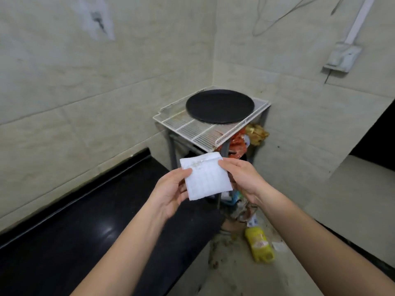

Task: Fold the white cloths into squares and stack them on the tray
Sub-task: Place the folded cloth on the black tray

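A white cloth (pixel 206 177), folded into a rough square, is held in the air between both hands. My left hand (pixel 171 192) pinches its left edge with thumb on top and fingers beneath. My right hand (pixel 241 178) pinches its right edge near the upper corner. Beyond the cloth, a round black tray (pixel 220 105) lies on a white wire rack (pixel 192 129) in the corner, with nothing on it.
A glossy black counter (pixel 85 221) runs along the left wall below my left arm. Under the rack sit coloured bags and clutter (pixel 245 142). A yellow bottle (pixel 259 244) lies on the dirty floor. Tiled walls close the corner; a wall socket (pixel 342 58) hangs upper right.
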A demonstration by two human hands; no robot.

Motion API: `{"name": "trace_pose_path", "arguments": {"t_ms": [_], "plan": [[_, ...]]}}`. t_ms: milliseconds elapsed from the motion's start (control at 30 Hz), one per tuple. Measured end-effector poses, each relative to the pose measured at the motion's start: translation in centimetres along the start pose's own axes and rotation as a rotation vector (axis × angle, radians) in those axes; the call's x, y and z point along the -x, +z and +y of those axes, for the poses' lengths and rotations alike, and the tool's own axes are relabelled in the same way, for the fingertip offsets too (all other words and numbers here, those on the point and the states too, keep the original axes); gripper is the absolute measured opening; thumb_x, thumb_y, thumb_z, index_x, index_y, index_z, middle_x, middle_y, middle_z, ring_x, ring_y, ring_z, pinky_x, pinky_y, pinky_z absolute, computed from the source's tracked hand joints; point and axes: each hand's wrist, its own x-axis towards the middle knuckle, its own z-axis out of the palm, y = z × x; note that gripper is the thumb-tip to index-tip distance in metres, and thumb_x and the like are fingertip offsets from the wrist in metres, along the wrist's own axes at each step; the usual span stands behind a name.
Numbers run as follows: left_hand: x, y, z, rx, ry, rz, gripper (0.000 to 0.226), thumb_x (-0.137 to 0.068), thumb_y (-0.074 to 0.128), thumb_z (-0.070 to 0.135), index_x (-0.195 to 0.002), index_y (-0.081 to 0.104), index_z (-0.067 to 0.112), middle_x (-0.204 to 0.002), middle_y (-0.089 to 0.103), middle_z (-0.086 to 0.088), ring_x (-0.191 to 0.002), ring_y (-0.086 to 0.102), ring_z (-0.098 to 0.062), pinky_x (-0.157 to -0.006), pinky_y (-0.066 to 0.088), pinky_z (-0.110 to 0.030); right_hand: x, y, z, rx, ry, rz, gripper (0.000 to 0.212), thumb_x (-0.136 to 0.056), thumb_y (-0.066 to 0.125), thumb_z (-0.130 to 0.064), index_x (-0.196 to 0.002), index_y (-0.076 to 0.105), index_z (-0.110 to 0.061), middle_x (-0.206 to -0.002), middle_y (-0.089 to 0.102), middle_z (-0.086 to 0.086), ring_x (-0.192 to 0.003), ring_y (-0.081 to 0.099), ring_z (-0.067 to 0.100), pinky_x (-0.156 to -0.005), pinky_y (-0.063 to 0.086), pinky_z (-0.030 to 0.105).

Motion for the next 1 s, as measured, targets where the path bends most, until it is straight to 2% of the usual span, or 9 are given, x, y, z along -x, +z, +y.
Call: {"name": "trace_pose_path", "arguments": {"t_ms": [100,267,333,400,600,733,833,900,1000], "plan": [[-4.9,2.7,3.3,-0.019,0.003,-0.044,0.027,-0.092,0.065,0.012,-0.118,0.065,0.004,-0.105,0.075,-0.011,-0.097,0.073,-0.024,-0.08,0.058,-0.04,-4.2,-1.9,-3.3,0.012,-0.013,0.026,0.02,-0.099,0.061,-0.03,-0.111,0.074,-0.021,-0.103,0.078,-0.001,-0.097,0.072,0.02,-0.077,0.055,0.033],[-11.6,6.6,6.7,-0.078,0.016,-0.05,0.02,-0.091,0.066,0.011,-0.111,0.066,0.006,-0.093,0.077,-0.006,-0.078,0.073,-0.016,-0.072,0.059,-0.036,-9.9,-4.4,-6.5,0.003,-0.023,0.086,0.015,-0.101,0.059,-0.026,-0.102,0.073,-0.019,-0.088,0.075,0.002,-0.071,0.065,0.014,-0.058,0.049,0.025],[-14.4,7.7,7.4,-0.09,0.011,-0.034,0.018,-0.091,0.067,0.012,-0.109,0.067,0.006,-0.094,0.076,-0.007,-0.081,0.071,-0.018,-0.078,0.059,-0.038,-12.6,-5.3,-7.0,0.017,-0.015,0.105,0.014,-0.1,0.061,-0.025,-0.102,0.073,-0.02,-0.092,0.073,0.006,-0.074,0.064,0.02,-0.065,0.051,0.035],[-17.4,8.8,8.0,-0.1,0.001,-0.01,0.017,-0.091,0.067,0.012,-0.107,0.067,0.007,-0.092,0.075,-0.005,-0.081,0.068,-0.018,-0.074,0.058,-0.035,-15.9,-6.2,-7.5,0.041,0.003,0.109,0.013,-0.098,0.063,-0.027,-0.102,0.074,-0.023,-0.098,0.075,0.005,-0.081,0.068,0.022,-0.073,0.057,0.043],[-26.8,11.7,10.8,-0.081,0.04,0.136,0.02,-0.091,0.065,0.011,-0.11,0.068,0.006,-0.095,0.075,-0.005,-0.087,0.068,-0.019,-0.065,0.057,-0.033,-28.0,-8.2,-10.2,0.091,-0.015,-0.009,0.014,-0.099,0.062,-0.027,-0.105,0.073,-0.024,-0.109,0.074,0.001,-0.098,0.071,0.02,-0.088,0.06,0.041],[-32.8,13.6,12.6,-0.138,0.062,0.275,0.018,-0.091,0.064,0.009,-0.109,0.068,0.006,-0.098,0.077,-0.008,-0.087,0.072,-0.022,-0.065,0.058,-0.033,-36.5,-9.7,-11.4,0.172,0.004,-0.112,0.013,-0.1,0.059,-0.028,-0.105,0.071,-0.027,-0.111,0.071,-0.004,-0.101,0.068,0.015,-0.089,0.058,0.039],[-36.5,14.8,13.2,-0.192,0.064,0.393,0.014,-0.09,0.063,0.005,-0.103,0.068,0.004,-0.097,0.076,-0.01,-0.085,0.074,-0.023,-0.061,0.058,-0.032,-42.2,-10.2,-12.1,0.271,0.013,-0.187,0.024,-0.1,0.058,-0.026,-0.12,0.069,-0.02,-0.116,0.069,-0.002,-0.103,0.066,0.015,-0.09,0.057,0.037],[-38.2,15.0,13.2,-0.227,0.065,0.456,0.011,-0.09,0.061,0.001,-0.098,0.067,0.003,-0.097,0.075,-0.012,-0.084,0.074,-0.025,-0.064,0.061,-0.035,-45.0,-10.1,-12.1,0.32,0.012,-0.248,0.023,-0.099,0.058,-0.021,-0.118,0.07,-0.016,-0.116,0.07,0.001,-0.102,0.066,0.016,-0.09,0.057,0.038],[-40.6,14.8,13.1,-0.261,0.075,0.563,0.019,-0.089,0.059,-0.003,-0.107,0.061,0.001,-0.101,0.071,-0.015,-0.084,0.073,-0.028,-0.061,0.061,-0.036,-48.7,-9.5,-12.1,0.395,0.008,-0.326,0.026,-0.097,0.059,-0.016,-0.12,0.07,-0.014,-0.113,0.069,-0.001,-0.103,0.065,0.015,-0.091,0.057,0.037]]}}
